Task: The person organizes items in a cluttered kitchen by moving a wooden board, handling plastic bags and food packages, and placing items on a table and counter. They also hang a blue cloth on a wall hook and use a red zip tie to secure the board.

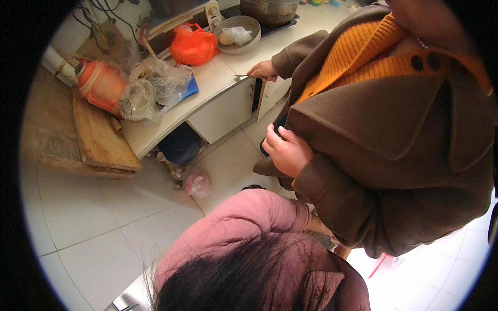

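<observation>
Low in the view, a pink sleeve (268, 208) leads to my left hand (322, 226), mostly behind the brown coat of a person standing close. Only a sliver of my right hand (342, 252) shows beneath that coat. A grey-green thing lies between my hands, too covered to name; I cannot tell whether either hand grips it. Dark hair (233, 276) hangs over the pink jacket (290, 245). The other person's far hand (263, 70) holds a thin metal tool (241, 76) at the counter edge. Their nearer hand (287, 151) is before the coat (362, 116).
The counter (229, 72) bears a red plastic bag (193, 44), a bowl (243, 42), a pot (268, 11), an orange jug (102, 83) and clear plastic bags (171, 77). Wooden boards (103, 136) jut out at its end. Below are a dark tub (179, 144) and a pink bag (197, 184).
</observation>
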`<state>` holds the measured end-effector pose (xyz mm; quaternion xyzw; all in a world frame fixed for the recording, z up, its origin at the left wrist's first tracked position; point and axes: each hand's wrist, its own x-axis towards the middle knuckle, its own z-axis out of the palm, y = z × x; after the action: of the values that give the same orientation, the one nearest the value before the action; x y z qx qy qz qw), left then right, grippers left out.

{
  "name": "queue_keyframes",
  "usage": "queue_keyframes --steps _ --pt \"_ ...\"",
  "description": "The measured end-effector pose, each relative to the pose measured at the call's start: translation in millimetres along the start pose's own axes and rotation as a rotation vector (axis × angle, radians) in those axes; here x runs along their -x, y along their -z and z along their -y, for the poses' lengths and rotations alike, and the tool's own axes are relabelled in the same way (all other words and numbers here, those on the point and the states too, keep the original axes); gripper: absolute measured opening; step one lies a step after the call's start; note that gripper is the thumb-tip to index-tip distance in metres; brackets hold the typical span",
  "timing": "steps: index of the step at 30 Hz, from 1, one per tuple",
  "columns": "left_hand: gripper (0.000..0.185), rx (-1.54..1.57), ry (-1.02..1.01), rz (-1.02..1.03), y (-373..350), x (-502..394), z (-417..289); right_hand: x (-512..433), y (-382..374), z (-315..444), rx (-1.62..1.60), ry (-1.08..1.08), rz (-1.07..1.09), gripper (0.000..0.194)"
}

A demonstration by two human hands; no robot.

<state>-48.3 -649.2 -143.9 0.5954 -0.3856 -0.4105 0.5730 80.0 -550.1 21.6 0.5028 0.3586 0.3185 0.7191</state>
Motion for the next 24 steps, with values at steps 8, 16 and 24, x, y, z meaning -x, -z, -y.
queue_keyframes --steps 8,16,24 --pt "0.051 0.005 0.006 0.000 10.4 8.1 -2.0 -37.8 -13.2 26.8 0.017 0.052 -0.133 0.025" --pt "0.050 -0.043 0.020 -0.095 12.1 25.7 5.2 195.2 133.0 111.5 2.042 1.561 -0.535 0.034" --pt "0.067 -0.033 0.195 -0.463 -10.8 50.4 -6.5 222.5 170.2 101.1 1.728 1.709 -0.426 0.030"
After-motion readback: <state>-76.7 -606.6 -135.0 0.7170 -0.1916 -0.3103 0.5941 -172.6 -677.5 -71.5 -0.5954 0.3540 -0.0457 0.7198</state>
